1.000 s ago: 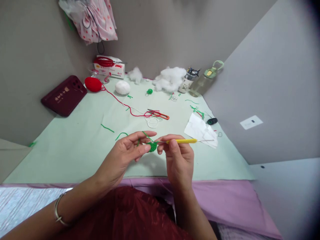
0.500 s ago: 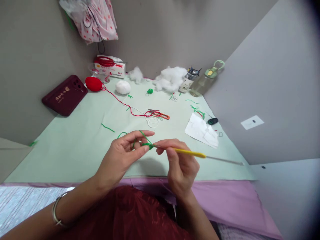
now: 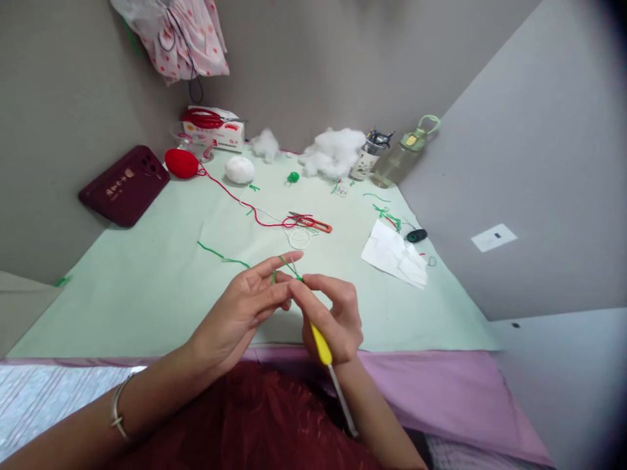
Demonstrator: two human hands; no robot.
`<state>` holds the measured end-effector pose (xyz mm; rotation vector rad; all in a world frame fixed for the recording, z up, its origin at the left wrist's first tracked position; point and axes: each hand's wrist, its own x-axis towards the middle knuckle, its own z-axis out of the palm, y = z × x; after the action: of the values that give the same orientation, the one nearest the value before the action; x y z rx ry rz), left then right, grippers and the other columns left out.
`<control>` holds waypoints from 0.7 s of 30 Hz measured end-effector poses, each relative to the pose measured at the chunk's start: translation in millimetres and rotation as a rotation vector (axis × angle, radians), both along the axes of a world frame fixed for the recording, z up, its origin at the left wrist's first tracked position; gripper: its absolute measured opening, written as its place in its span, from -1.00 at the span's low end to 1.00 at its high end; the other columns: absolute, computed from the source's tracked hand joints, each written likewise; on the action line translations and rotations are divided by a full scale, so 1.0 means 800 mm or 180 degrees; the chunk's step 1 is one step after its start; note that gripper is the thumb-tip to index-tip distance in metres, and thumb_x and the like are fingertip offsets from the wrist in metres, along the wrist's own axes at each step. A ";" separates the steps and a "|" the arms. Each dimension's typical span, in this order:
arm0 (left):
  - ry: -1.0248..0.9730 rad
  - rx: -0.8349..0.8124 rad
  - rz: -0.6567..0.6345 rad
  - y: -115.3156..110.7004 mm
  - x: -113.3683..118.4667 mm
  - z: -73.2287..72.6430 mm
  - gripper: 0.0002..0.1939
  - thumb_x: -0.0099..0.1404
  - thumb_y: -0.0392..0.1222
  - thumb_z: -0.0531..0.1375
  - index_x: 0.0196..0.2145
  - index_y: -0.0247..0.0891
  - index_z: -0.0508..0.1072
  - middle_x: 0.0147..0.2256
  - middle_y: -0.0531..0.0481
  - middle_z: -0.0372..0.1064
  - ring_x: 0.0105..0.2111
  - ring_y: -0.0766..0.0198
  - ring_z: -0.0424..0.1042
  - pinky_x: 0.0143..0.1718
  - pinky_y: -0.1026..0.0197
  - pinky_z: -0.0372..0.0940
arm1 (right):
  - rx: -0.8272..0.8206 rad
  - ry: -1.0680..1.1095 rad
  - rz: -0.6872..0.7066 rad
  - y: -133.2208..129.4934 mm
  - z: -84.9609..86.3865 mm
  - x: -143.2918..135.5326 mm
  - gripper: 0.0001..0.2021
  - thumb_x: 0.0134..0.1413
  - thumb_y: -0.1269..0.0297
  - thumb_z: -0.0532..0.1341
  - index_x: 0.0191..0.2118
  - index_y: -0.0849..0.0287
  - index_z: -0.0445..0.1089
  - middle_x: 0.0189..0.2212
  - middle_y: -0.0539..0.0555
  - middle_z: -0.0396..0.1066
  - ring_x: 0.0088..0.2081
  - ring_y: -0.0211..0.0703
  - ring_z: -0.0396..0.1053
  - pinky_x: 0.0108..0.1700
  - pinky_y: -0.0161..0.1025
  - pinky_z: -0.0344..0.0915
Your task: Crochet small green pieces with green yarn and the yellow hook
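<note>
My left hand [image 3: 242,303] pinches a small green crocheted piece, mostly hidden by the fingertips, with green yarn [image 3: 287,262] running over its raised index finger. The yarn's tail [image 3: 223,257] lies on the cloth to the left. My right hand [image 3: 336,316] is closed on a crochet hook with a yellow grip [image 3: 321,343]; its thin tip points up at the green piece and its metal end slants down toward my forearm. Fingertips of both hands meet around the piece. Beyond them lies an orange snipper [image 3: 318,225] with red and white yarn loops.
A red yarn ball [image 3: 181,163], a white ball [image 3: 240,170] and white stuffing [image 3: 333,152] sit toward the back. A maroon phone-like case [image 3: 125,187] leans at left. At right are white paper [image 3: 394,254], a pen cup [image 3: 366,160] and a bottle [image 3: 399,156].
My right hand has turned and moved left, swinging the hook from pointing sideways to nearly upright. Its thumb now touches the piece. The left hand has shifted slightly right.
</note>
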<state>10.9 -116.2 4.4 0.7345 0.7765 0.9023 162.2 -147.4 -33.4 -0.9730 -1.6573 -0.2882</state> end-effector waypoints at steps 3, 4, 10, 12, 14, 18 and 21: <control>-0.0251 -0.0369 -0.0028 0.007 -0.005 0.004 -0.56 0.17 -0.21 0.50 0.03 -0.14 0.66 -0.45 0.14 0.36 -0.58 0.56 0.12 -0.29 0.40 0.33 | -0.0574 0.1022 0.0492 -0.001 0.012 0.003 -0.74 0.36 0.48 0.18 -0.03 0.04 0.57 -0.22 0.08 0.57 -0.21 -0.15 0.54 -0.20 -0.15 0.52; -0.0266 -0.0350 0.0014 0.007 -0.006 0.005 -0.58 0.17 -0.22 0.50 0.00 -0.13 0.68 -0.44 0.16 0.35 -0.59 0.58 0.09 -0.30 0.42 0.33 | -0.0759 0.1432 0.0677 -0.001 0.018 0.004 -0.76 0.38 0.45 0.17 -0.07 0.05 0.57 -0.28 0.06 0.55 -0.28 -0.17 0.52 -0.24 -0.15 0.50; -0.0134 0.0250 -0.0148 0.001 -0.004 0.005 -0.61 0.24 -0.20 0.46 0.03 0.03 0.66 -0.31 0.11 0.43 -0.36 0.44 0.38 -0.30 0.42 0.31 | -0.1270 0.2101 0.1237 0.004 0.033 0.003 -0.82 0.38 0.36 0.21 -0.17 0.04 0.60 -0.27 0.05 0.57 -0.30 -0.19 0.48 -0.28 -0.17 0.46; -0.0048 0.0369 -0.0027 0.000 -0.001 0.004 -0.63 0.25 -0.19 0.46 0.02 0.02 0.67 -0.33 0.11 0.43 -0.32 0.42 0.38 -0.27 0.43 0.30 | -0.1229 0.1824 0.1034 0.004 0.029 -0.001 -0.80 0.37 0.39 0.21 -0.13 0.01 0.60 -0.26 0.05 0.58 -0.26 -0.16 0.50 -0.26 -0.17 0.48; 0.0032 0.0397 0.0120 0.000 0.001 0.003 -0.61 0.23 -0.18 0.47 0.03 0.01 0.66 -0.33 0.11 0.44 -0.37 0.45 0.31 -0.37 0.45 0.22 | -0.1067 0.1412 0.0788 0.003 0.023 -0.004 -0.75 0.35 0.45 0.21 -0.05 -0.02 0.59 -0.23 0.05 0.58 -0.25 -0.16 0.52 -0.24 -0.17 0.50; -0.0263 -0.0067 -0.0113 0.005 0.001 0.002 -0.60 0.23 -0.16 0.47 0.04 -0.11 0.66 -0.51 0.18 0.29 -0.57 0.51 0.00 -0.44 0.45 0.19 | -0.0387 0.0478 0.0409 0.001 0.014 -0.003 -0.61 0.25 0.53 0.29 0.10 -0.03 0.56 -0.10 0.13 0.58 -0.10 -0.07 0.55 -0.14 -0.12 0.52; -0.0550 -0.0501 -0.0264 0.010 -0.003 0.001 -0.68 0.22 -0.19 0.47 -0.05 -0.21 0.70 -0.64 0.30 -0.03 -0.62 0.53 -0.15 -0.20 0.38 0.35 | -0.0685 0.1094 0.0566 0.001 0.020 0.002 -0.71 0.32 0.49 0.24 -0.01 -0.01 0.59 -0.24 0.08 0.58 -0.24 -0.14 0.52 -0.21 -0.14 0.48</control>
<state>8.8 -108.4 5.6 0.5389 0.6511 0.8084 164.2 -146.5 -17.0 -0.9644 -1.4626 0.1732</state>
